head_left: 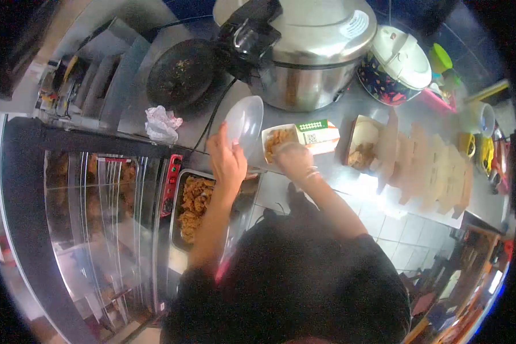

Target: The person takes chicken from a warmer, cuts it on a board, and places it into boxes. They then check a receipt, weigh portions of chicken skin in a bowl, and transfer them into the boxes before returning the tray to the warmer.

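My left hand (pixel 226 160) grips a translucent white plastic bowl (pixel 247 123), tilted on its side above the counter. Just right of it sits an open paper food box (pixel 264 137) with golden-brown fried food (pixel 280 137) inside. Its printed white and green lid (pixel 321 137) is folded back to the right. My right hand (pixel 294 159) reaches over the near side of this box, blurred and closed, its fingertips down at the food. What those fingers hold is hidden. Below my left forearm, a metal tray (pixel 175 221) contains fried chicken pieces (pixel 195 198).
Another open box (pixel 358 131) with food stands right of my right hand, beside a row of several cardboard boxes (pixel 427 166). Behind are a large steel cooker (pixel 304 86), a patterned pot (pixel 390 74) and a dark round pan (pixel 180 74). Crumpled paper (pixel 162 123) lies left, above a glass-fronted cabinet (pixel 103 229).
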### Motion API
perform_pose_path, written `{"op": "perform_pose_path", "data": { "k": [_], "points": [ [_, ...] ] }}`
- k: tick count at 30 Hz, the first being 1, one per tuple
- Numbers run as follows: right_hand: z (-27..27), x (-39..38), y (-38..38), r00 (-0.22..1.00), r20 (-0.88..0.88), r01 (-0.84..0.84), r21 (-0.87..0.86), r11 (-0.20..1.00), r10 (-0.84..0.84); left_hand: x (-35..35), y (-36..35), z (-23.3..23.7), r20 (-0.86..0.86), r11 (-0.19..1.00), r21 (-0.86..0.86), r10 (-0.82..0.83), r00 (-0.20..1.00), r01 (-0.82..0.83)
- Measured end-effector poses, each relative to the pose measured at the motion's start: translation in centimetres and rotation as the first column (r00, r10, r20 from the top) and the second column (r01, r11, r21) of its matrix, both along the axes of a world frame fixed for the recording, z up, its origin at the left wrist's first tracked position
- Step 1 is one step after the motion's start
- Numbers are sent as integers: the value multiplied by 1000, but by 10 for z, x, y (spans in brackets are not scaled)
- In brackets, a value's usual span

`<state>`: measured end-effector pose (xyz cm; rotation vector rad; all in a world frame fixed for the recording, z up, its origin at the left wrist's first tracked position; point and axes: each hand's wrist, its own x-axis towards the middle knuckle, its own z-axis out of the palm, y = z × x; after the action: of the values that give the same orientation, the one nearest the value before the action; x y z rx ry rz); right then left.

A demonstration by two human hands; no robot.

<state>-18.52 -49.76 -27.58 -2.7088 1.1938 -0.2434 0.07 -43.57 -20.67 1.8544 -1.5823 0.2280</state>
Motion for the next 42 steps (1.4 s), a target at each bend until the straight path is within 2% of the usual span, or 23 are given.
{"op": "perform_pose_path", "data": {
  "k": [6,7,9,11,12,14,16,17,18,19,24,27,28,29,30,31,33,36,37,39,40,41,42],
  "points": [
    [-15,2,-22,999,-25,29,30,999,-28,2,74,9,-255,966,-135,181,950,-221],
    [-3,4,-20,998,54,8,37,999,-10,3,91,1,-555,952,-123,168,814,-280],
    [9,1,-5,989,134,64,25,998,-67,6,129,0,-784,896,-125,174,596,-426],
    [32,16,11,988,126,-91,29,995,87,-2,176,10,-926,865,278,358,124,-418],
    [34,20,22,866,453,-235,-6,972,213,-8,194,9,-921,811,273,375,103,-517],
    [-15,23,37,757,546,-572,290,767,358,-21,227,-6,-937,717,337,321,-141,-611],
    [-50,65,67,649,581,-754,407,515,490,-32,287,-52,-937,631,328,311,-158,-703],
    [-34,83,92,888,413,-455,854,254,203,-42,302,-28,-964,596,261,115,-242,-760],
    [-23,98,114,999,8,-2,992,-124,43,-50,325,-18,-968,520,249,104,-229,-817],
    [-72,98,128,995,105,-99,937,-336,-1,-58,345,-10,-964,418,267,122,-238,-868],
    [-95,129,180,974,228,-227,972,-55,17,-72,472,-57,-933,-88,229,266,-245,-969],
    [-102,129,187,951,225,-229,973,4,-213,-39,553,-80,-825,-302,258,425,-372,-918],
    [-100,129,187,909,362,-416,744,522,208,-19,568,-85,-830,-286,269,415,-372,-919],
    [-94,126,189,773,200,-634,237,736,602,-2,579,-91,-822,-280,298,411,-394,-913],
    [-99,128,187,782,192,-623,227,749,592,11,589,-97,-813,-272,324,409,-414,-906],
    [-103,132,182,890,231,-454,502,736,392,19,600,-104,-818,-251,332,403,-410,-909],
    [-105,127,178,967,203,-254,724,641,154,30,613,-120,-840,-183,320,398,-368,-929],
    [-67,107,184,886,406,-299,869,394,-223,27,623,-123,-870,-43,410,283,-404,-911],
    [-13,99,207,935,315,-340,667,663,163,24,632,-149,-835,-110,381,385,-393,-918],
    [34,95,225,894,71,-435,379,817,443,9,629,-113,-721,-165,345,584,-374,-924],
    [38,95,212,958,210,-287,740,608,196,-6,620,-63,-644,-164,345,674,-361,-924],
    [44,93,212,970,227,-202,953,228,-91,-23,622,-67,-733,26,334,636,-242,-942],
    [62,94,228,965,235,-204,952,230,-115,-35,629,-55,-813,252,378,552,-189,-891]
  ]
}}
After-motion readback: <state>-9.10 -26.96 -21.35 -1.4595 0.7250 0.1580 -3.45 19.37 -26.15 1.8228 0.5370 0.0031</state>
